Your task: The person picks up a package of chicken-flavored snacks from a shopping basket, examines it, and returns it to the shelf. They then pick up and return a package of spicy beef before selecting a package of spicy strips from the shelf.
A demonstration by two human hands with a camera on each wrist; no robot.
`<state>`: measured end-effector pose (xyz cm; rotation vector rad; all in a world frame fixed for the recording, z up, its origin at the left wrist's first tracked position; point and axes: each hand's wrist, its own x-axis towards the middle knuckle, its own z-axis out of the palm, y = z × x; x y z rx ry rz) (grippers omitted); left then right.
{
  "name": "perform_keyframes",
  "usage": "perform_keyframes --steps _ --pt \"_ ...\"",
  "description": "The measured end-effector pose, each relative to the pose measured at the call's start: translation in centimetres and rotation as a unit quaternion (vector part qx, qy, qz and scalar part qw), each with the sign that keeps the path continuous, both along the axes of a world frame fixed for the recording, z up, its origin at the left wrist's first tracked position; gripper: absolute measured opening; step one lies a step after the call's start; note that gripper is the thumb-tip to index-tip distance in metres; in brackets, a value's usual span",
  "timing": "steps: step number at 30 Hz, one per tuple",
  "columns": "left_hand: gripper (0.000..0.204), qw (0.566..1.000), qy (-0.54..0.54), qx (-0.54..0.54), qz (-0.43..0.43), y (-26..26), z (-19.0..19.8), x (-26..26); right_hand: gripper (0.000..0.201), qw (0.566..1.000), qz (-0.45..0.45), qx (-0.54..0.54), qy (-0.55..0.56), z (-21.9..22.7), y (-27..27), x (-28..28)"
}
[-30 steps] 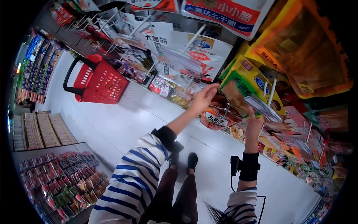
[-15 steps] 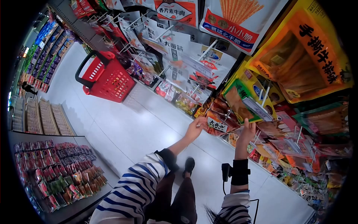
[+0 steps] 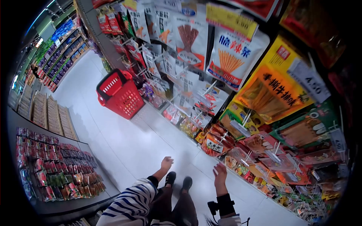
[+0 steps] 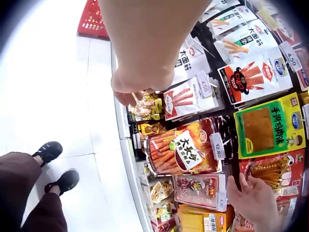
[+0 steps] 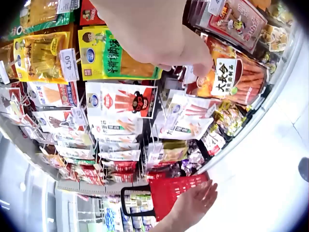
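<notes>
My left hand (image 3: pixel 165 163) hangs over the floor in front of the rack, fingers loosely bent and holding nothing. Beside it my right hand (image 3: pixel 220 174) is raised, also bare, its fingers relaxed and spread a little. Both are apart from the hanging snack packets in the head view. Nearest to them is a red-brown packet (image 3: pixel 215 145) low on the rack. Just above that hangs a green and yellow packet (image 3: pixel 233 125), whose green front shows better in the left wrist view. A price tag (image 4: pixel 217 146) reading 12.80 is in front of the red-brown packet.
A red basket (image 3: pixel 126 98) stands on the white floor (image 3: pixel 113 143) by the rack's lower edge. White packets (image 3: pixel 190 41) and a yellow packet (image 3: pixel 271 94) hang on hooks with price tags. Across the aisle is a low display (image 3: pixel 62 165) of small packets.
Both hands have drawn back and down from the green and yellow packet, which stays on its hook. The head view has shifted, showing more of the rack's upper rows.
</notes>
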<state>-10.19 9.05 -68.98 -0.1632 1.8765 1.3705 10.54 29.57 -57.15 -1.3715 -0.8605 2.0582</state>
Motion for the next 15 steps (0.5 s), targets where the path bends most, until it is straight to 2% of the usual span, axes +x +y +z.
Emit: perform_keyframes --steps 3,9,15 --pt "0.030 0.999 -0.020 -0.029 0.030 -2.5 5.2 0.4 0.037 0.997 0.065 -0.022 0.021 2.2 -1.8 1.1" --pt "0.026 0.997 0.001 0.023 0.068 -5.6 10.8 0.1 0.025 0.991 0.131 0.002 0.036 8.5 -3.1 1.8" --pt "0.028 0.994 0.031 0.092 0.045 -4.3 16.5 -1.0 0.023 0.982 0.169 0.043 0.072 12.2 -1.5 1.5"
